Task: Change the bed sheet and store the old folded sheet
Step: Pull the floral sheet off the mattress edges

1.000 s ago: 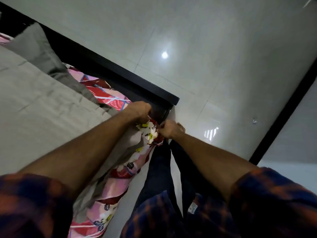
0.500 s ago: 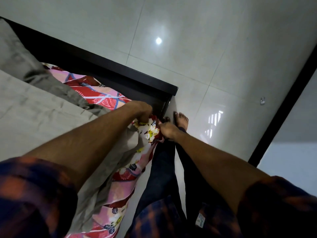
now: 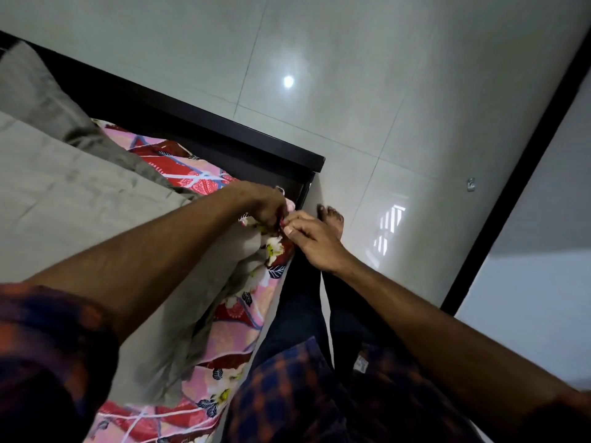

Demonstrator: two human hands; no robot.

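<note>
My left grip (image 3: 267, 206) is curled down over the corner of the bed, its fingers bunched on the edge of the pink-and-red cotton sheet printed with white flowers (image 3: 233, 330). My right grip (image 3: 311, 243) meets it from the other side, thumb and forefinger pressed together on a small fold of the same floral cloth, so the two grips touch at the knuckles. The pinched corner sits just beside the end of the black wooden bed frame (image 3: 224, 135).

From there the floral sheet runs along the near side of the mattress towards me and also shows as a strip against the frame farther up. A plain grey creased sheet (image 3: 64, 193) lies across the top of the bed, and a loose flap of it hangs over the floral cloth below my left forearm.

I stand close against the bed in dark blue trousers (image 3: 297, 314), one bare foot (image 3: 334, 215) on the glossy pale tiled floor (image 3: 383, 91) near the frame's corner. My checked blue-and-orange sleeves (image 3: 48, 346) are pushed up above the elbows.
</note>
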